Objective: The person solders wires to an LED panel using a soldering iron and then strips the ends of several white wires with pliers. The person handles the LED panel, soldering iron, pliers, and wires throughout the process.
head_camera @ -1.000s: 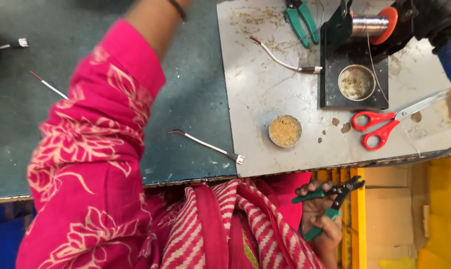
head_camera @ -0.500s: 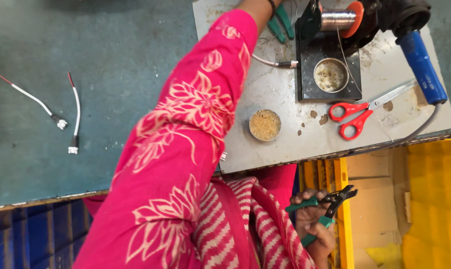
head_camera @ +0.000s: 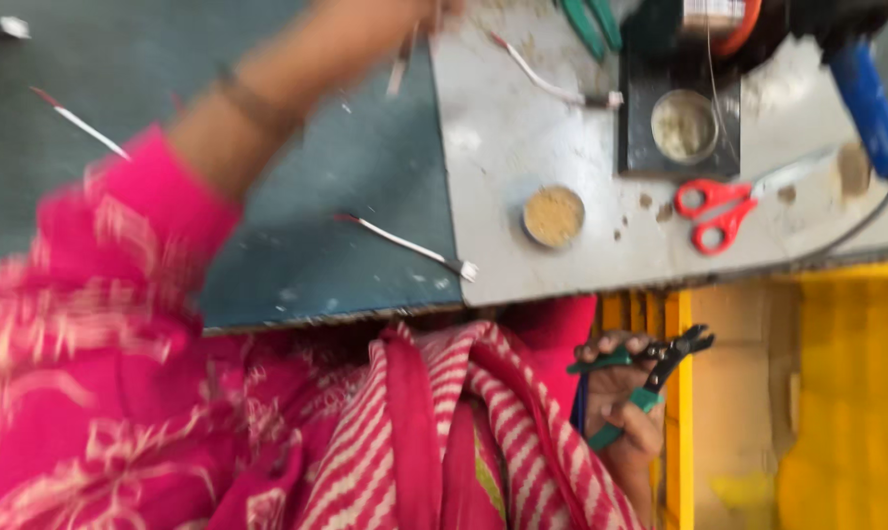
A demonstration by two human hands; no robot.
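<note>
Below, each line labels one part of the workbench as seen from over the person's shoulder.

Right hand [head_camera: 622,407]: held low at the lap, below the bench edge — fingers closed round the green handles of small black-jawed cutting pliers [head_camera: 650,378], which point out toward the yellow crate [head_camera: 836,393]; I judge the tool is parked here, ready but out of the way.

Left hand [head_camera: 429,15]: stretched across to the far top edge, mostly cut off and blurred; a thin wire piece [head_camera: 402,67] hangs from it, seemingly pinched, but whether the fingers are closed cannot be told.

Left arm [head_camera: 267,108]: bare forearm with a bangle, pink patterned sleeve below.

Loose wires: one white-sleeved lead [head_camera: 409,245] lies across the seam between the green mat [head_camera: 296,265] and the grey metal plate [head_camera: 522,118]; another [head_camera: 79,123] lies well apart at the left.

Round tin [head_camera: 554,216]: open, tan contents, near the plate's front edge — probably within easy dipping reach.

Black stand [head_camera: 674,147]: holds a second small pot; a wired lead [head_camera: 552,83] rests just beside it.

Red scissors [head_camera: 719,206]: flat on the plate, handles toward the person.

Blue-handled tool [head_camera: 868,103]: at the far right, cable trailing off the plate.
</note>
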